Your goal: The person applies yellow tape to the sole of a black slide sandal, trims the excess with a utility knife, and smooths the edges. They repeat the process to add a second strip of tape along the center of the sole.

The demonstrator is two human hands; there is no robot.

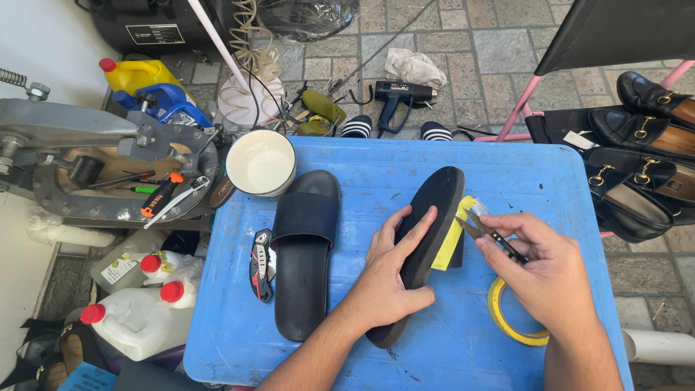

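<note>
Left hand (387,279) grips black slide sandal (427,239), tipped on edge sole-out, mid blue table (449,340). Right hand (546,271) pinches small thread snips (492,233), blades at yellow tape strip (455,239) on the sandal's far side (tape roll (507,322) just under the wrist). Second sandal (304,253) lies flat left, cup (260,163) behind it

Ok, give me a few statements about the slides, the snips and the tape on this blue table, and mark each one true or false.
1. The left hand holds a black slide sandal tipped on its edge. True.
2. The right hand holds a hammer. False: small metal thread snips.
3. The yellow tape roll hangs on the wall. False: it lies on the blue plastic table.
4. A second black slide sandal lies flat, left of the held one. True.
</note>
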